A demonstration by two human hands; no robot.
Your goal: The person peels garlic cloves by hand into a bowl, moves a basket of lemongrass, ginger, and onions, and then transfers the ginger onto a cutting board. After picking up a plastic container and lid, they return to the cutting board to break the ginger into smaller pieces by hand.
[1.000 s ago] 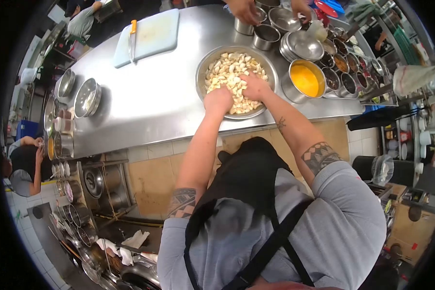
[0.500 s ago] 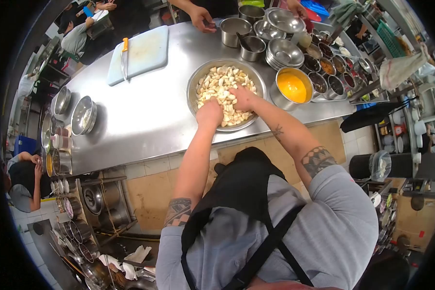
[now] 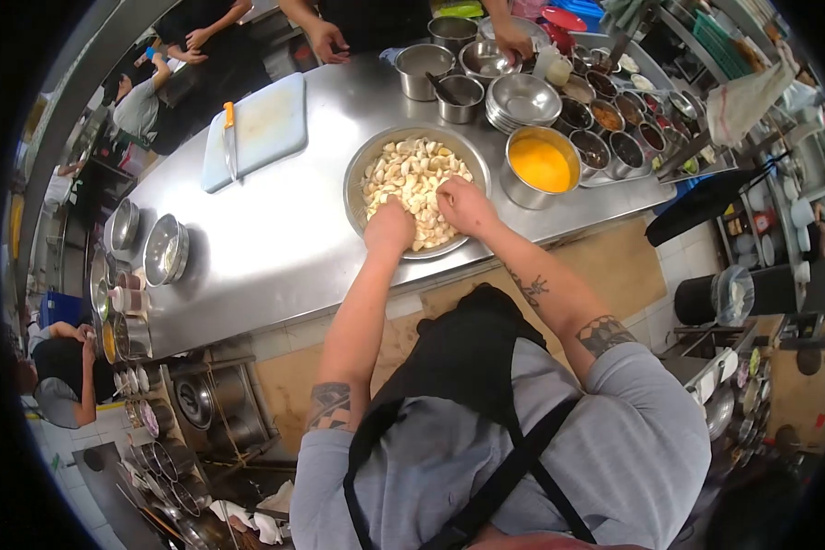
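Note:
A wide metal bowl full of pale, peeled garlic-like cloves stands near the front edge of the steel table. My left hand is at the bowl's front left, its fingers curled down into the cloves and mostly hidden. On the right side of the bowl, my right hand is closed in a pinch over the cloves; whatever its fingertips hold is too small to make out. Just right of the bowl is a metal pot of orange-yellow liquid.
A white cutting board with a yellow-handled knife lies at the back left of the table. Metal bowls sit at the left end. Stacked bowls and sauce containers fill the back right. Co-workers' hands show across the table.
My right hand has come up out of the cloves toward the bowl's right side, its fingers now drawn together. Across the table, a co-worker's hand has moved onto a metal bowl.

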